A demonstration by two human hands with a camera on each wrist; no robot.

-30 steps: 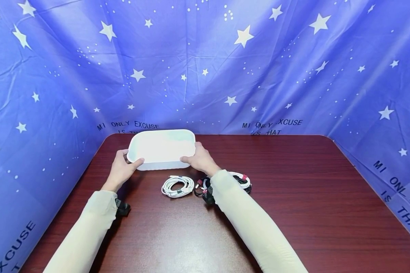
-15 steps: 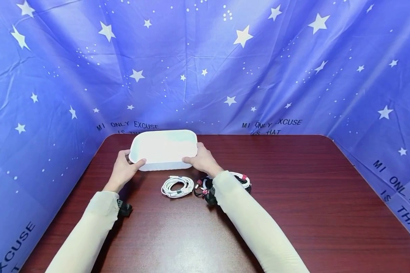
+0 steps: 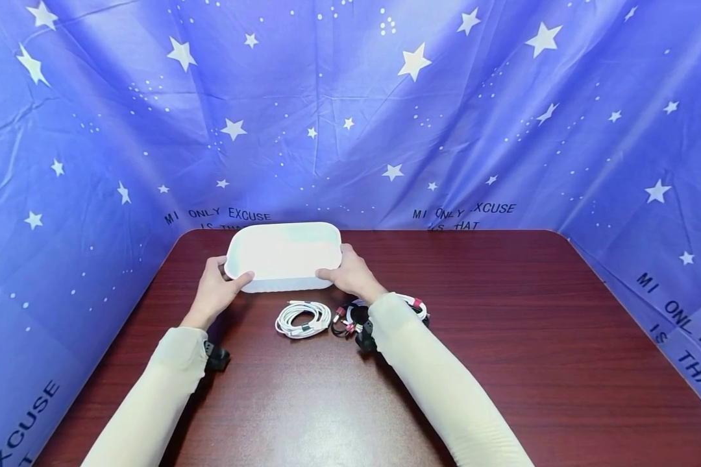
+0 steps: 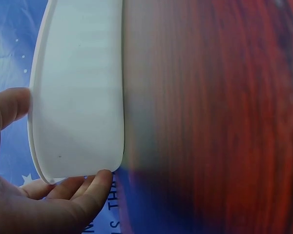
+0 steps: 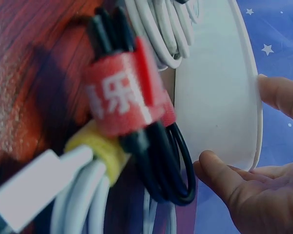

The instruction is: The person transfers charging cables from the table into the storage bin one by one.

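Dark wooden table [image 3: 502, 337], starry blue cloth [image 3: 444, 117] behind. Left hand [image 3: 216, 292] and right hand [image 3: 350, 275] each grip an end of white tub [image 3: 283, 254] near table's far edge. White cable coil [image 3: 304, 318] just before tub; black cable bundle [image 3: 350, 319] beside coil.

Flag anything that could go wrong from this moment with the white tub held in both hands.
The right forearm sleeve lies over the bundled cables, so moving that arm might drag them. The left hand and right hand grip the white tub only at its end rims, so it could tip.
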